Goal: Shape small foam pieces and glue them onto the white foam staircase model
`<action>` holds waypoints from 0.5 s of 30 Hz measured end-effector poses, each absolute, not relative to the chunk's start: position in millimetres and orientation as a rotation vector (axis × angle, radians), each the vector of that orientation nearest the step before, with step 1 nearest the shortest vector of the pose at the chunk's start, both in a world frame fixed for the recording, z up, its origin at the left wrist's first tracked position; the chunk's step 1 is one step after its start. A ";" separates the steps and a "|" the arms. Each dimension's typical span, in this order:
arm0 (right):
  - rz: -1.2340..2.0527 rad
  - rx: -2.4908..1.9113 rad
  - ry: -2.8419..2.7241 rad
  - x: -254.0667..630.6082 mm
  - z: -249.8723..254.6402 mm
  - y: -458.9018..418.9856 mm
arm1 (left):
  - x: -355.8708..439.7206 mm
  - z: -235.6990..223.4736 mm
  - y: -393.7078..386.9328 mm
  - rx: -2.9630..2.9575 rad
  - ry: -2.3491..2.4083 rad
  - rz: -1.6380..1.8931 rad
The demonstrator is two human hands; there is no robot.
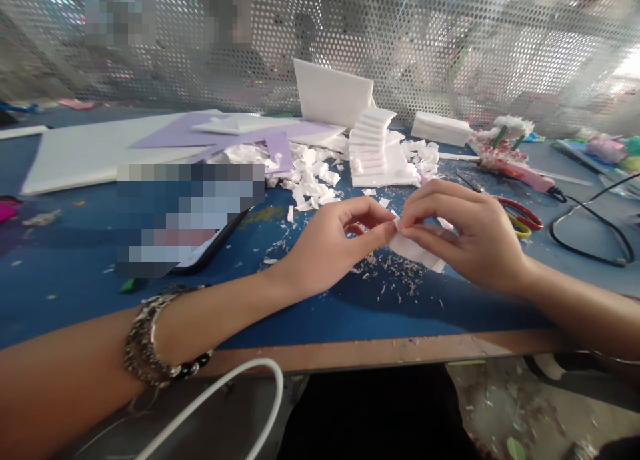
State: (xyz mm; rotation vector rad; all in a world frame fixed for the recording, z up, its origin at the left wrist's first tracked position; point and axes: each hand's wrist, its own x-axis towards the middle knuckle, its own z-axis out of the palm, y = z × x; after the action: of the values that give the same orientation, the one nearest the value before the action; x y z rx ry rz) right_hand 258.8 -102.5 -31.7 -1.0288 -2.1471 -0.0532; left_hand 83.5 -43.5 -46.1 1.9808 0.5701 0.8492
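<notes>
Both my hands meet over the front of the blue table, pinching one thin white sheet (pixel 417 250) that looks like paper or foam. My left hand (pixel 333 243) grips its left upper edge between thumb and fingers. Right beside it, my right hand (pixel 457 230) is closed on the same edge and covers part of the sheet. The sheet hangs down below my fingertips. Small white shreds (pixel 400 273) lie scattered on the table beneath. Just beyond my hands are a stack of white strips (pixel 371 143) and a heap of torn white scraps (pixel 313 173).
A phone (pixel 200 220) lies left of my hands. Behind it are white sheets (pixel 100 147) and purple sheets (pixel 175 132). To the right are scissors (pixel 523 213), a pink corded tool (pixel 533 175) and its black cable (pixel 590 247). A perforated metal panel (pixel 440 47) rises behind.
</notes>
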 end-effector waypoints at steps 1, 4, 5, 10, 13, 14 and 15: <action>-0.010 -1.055 -2.124 258.3 -31.0 -102.8 | 83.5 -45.9 -43.8 1.979 0.574 0.859; 0.109 -1.136 -2.049 256.2 -29.6 -104.5 | 83.3 -45.7 -44.7 1.980 0.588 0.891; 0.137 -1.159 -2.023 255.3 -29.5 -105.1 | 83.2 -45.7 -45.0 1.979 0.592 0.899; 0.281 -1.227 -1.871 251.5 -33.1 -106.7 | 83.8 -46.0 -47.0 1.954 0.580 0.936; 0.370 -1.213 -1.793 250.3 -36.5 -106.3 | 84.2 -46.1 -48.7 1.953 0.577 0.943; 0.389 -1.207 -1.779 250.1 -37.4 -106.0 | 84.3 -46.1 -49.2 1.955 0.579 0.945; 0.399 -1.203 -1.772 249.9 -38.1 -105.8 | 84.3 -46.2 -49.7 1.956 0.580 0.946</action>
State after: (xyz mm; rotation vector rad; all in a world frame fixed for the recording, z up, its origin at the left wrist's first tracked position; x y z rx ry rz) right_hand 249.9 -105.8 -38.1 -1.2032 -1.7719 0.3989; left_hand 84.3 -49.7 -46.2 1.9558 0.5797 0.9460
